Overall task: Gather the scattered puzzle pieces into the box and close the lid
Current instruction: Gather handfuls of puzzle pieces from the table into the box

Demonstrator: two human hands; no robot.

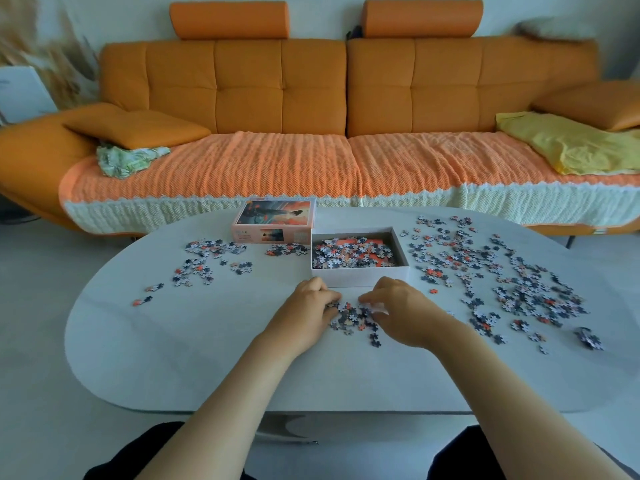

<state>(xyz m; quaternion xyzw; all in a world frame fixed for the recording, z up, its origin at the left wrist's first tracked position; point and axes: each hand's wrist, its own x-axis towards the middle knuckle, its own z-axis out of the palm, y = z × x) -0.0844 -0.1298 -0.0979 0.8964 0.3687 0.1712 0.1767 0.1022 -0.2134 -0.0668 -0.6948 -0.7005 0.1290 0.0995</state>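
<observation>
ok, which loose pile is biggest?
The spread right of the box, far wider than the left cluster or the pile between left hand and right hand.

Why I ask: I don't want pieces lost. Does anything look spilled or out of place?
Yes: puzzle pieces lie strewn across the table, most thickly right of the open box, with smaller patches on its left. One clump sits apart at the far right. The lid lies beside the box.

Oval white table [173,358], open box [360,276] at centre, lid [277,216] just left, puzzle pieces [519,282] scattered around
</observation>
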